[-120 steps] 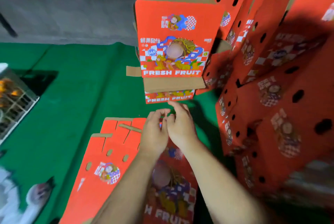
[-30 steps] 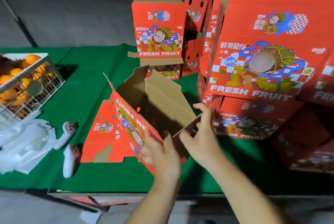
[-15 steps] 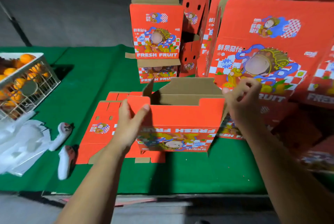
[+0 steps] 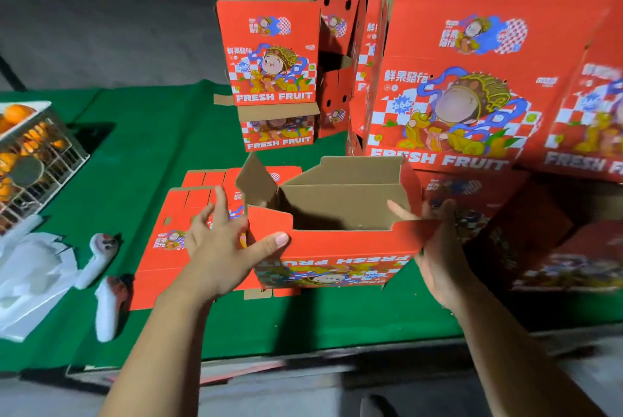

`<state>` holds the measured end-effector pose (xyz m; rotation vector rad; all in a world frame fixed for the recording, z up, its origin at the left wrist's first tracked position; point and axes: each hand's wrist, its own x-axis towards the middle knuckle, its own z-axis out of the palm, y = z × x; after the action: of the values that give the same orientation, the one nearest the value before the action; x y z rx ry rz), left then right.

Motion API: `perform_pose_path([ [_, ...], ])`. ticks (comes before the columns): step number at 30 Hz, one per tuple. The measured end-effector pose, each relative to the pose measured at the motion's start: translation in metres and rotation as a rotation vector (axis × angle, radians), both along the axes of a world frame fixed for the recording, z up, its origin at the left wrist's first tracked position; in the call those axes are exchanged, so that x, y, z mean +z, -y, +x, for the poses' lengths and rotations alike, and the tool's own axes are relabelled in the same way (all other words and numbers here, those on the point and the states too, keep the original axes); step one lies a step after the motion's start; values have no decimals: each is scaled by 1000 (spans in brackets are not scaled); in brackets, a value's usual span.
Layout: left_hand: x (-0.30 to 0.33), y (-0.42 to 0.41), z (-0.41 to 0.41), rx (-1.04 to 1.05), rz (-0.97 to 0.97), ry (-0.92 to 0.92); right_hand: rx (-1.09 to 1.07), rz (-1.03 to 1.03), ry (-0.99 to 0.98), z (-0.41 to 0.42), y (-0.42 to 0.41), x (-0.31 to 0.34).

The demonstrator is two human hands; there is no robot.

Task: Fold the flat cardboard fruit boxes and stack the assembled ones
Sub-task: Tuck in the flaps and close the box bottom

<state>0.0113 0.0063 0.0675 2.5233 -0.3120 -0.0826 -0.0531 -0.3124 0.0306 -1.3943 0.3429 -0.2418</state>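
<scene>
Head view: red printed cardboard fruit box [image 4: 337,248] half-erected, open-topped, print inverted, brown inside; left hand [image 4: 219,248] fingers spread against it, right hand [image 4: 438,248] cupping its end.

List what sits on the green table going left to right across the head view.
Wire basket of oranges → white plastic bags → two white foam pieces → flat red boxes → left hand → open box being folded → right hand → stacks of assembled boxes.

Box [image 4: 337,248] hides most right hand [image 4: 435,255] fingers; boxes [image 4: 580,120] beyond them blur, cut by the right edge.
</scene>
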Motion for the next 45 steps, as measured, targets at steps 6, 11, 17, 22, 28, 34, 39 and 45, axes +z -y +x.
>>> perform_pose_path([
  [6,-16,25,-6,81,-188,117,-54,23,19,-3,-6,14],
  [11,-24,31,-13,48,-645,107,-117,-252,28,-19,6,13],
  [17,-36,54,-4,215,-418,271,-213,-709,-98,-9,21,8],
  [22,-57,48,-2,112,-446,405,-267,-1273,127,-11,-10,-3],
  [28,-55,43,5,31,-330,490,-118,-1155,110,-12,-12,-16],
  [34,-25,50,38,-207,-124,421,-139,-1152,59,-10,-15,-22],
  [39,3,63,71,-487,-35,158,-141,-1146,63,-9,-12,-24],
  [45,-8,77,80,-259,-32,277,-96,-1194,-6,-11,-13,-26],
])
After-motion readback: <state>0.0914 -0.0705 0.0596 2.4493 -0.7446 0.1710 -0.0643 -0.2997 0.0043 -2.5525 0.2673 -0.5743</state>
